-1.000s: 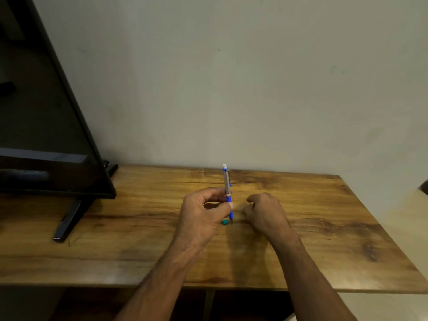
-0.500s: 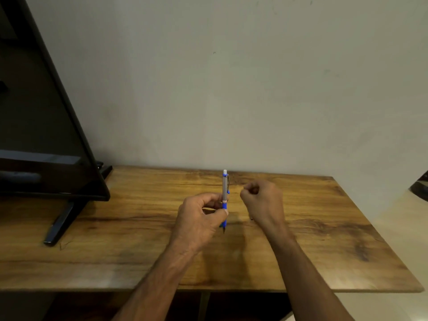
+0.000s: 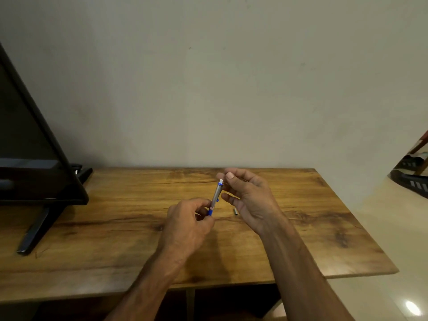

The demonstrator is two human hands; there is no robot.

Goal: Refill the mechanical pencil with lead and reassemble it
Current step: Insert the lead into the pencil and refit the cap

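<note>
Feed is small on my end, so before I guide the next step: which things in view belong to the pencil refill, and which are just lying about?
Belongs to the job:
- mechanical pencil, held tilted in the left hand
- small metal cap, lying on the table
- right hand, fingers at the pencil's white top end

Just lying about:
- black monitor on its stand, far left
- dark shoe on the floor, far right

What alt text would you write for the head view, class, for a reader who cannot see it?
A left hand holds a blue and silver mechanical pencil nearly upright above a wooden table, while the right hand brings thumb and forefinger to its white top end. A small silver cap lies on the table by the right hand; a dark monitor stands far left.
</note>
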